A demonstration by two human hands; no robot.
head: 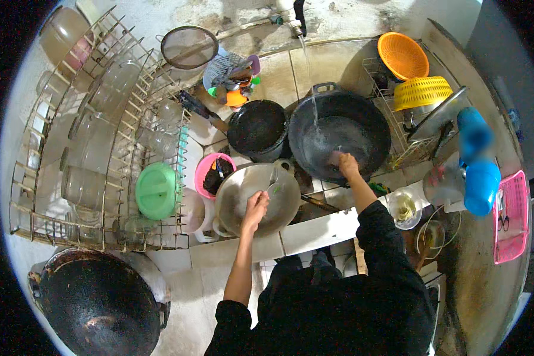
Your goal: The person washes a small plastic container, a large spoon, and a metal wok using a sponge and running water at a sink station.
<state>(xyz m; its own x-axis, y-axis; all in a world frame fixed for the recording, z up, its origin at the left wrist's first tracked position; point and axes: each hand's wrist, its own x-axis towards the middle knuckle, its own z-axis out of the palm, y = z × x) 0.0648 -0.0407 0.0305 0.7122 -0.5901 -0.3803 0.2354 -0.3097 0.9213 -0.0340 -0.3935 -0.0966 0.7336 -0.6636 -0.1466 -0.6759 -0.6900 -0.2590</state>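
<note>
My left hand (256, 207), its fingers curled, is over a grey metal wok (236, 191). A thin, pale spoon-like shape shows just beyond the fingers, but whether they grip it cannot be made out. My right hand (349, 167) reaches into a large black basin (302, 142) and grips a small pinkish object (336, 158), partly hidden by the fingers. Water (313, 102) runs from the tap (297, 30) into the basin, where shallow water lies. A black bucket (260, 153) stands between basin and wok, behind them.
A wire dish rack (109, 178) with glass jars and a green lid (156, 191) fills the left. Below it rests a big blackened wok (100, 302). Orange (402, 55) and yellow (422, 93) baskets stand at the right, near blue plastic cups (481, 187). A pink bowl (200, 178) sits left.
</note>
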